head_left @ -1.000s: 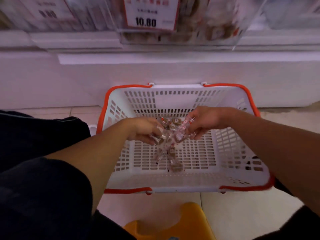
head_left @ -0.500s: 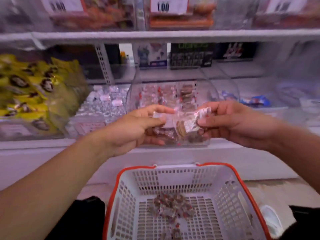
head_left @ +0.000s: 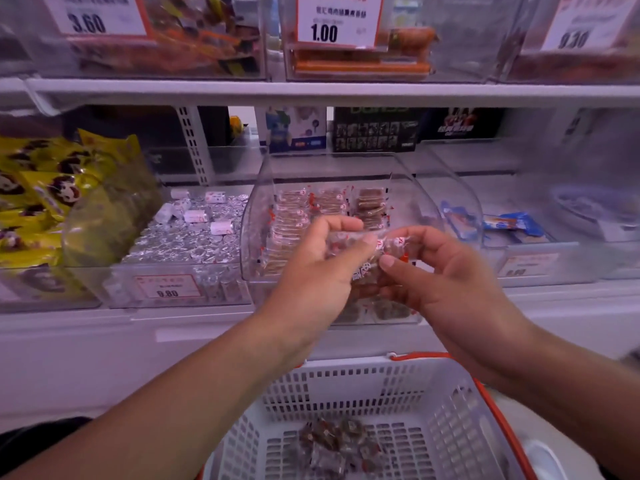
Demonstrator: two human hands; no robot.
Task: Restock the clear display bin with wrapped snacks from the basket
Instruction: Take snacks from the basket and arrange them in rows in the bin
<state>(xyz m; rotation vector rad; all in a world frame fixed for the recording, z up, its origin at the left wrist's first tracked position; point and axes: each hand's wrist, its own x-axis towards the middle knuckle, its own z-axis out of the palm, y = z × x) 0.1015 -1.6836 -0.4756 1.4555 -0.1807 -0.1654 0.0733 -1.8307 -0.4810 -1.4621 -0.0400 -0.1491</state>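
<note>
Head view: a small bunch of wrapped snacks [head_left: 375, 252] is held between the left hand [head_left: 317, 271] and the right hand [head_left: 436, 271], each grip closed on the clear wrappers with fingers curled round them, so that the loose pieces are kept together and squared up in front of the opening. The bunch is raised just before the clear display bin [head_left: 412, 195], whose front wall slopes forward, presumably so that stock can be dropped in from above and seen through the plastic. Rows of the same snack are already stacked at the back of the bin, leaving the front to be filled. The white basket [head_left: 460, 417] is set directly below on the floor, near the shelf, where a pile of remaining snacks [head_left: 332, 445] lies within easy reach; restocking is judged unfinished.
</note>
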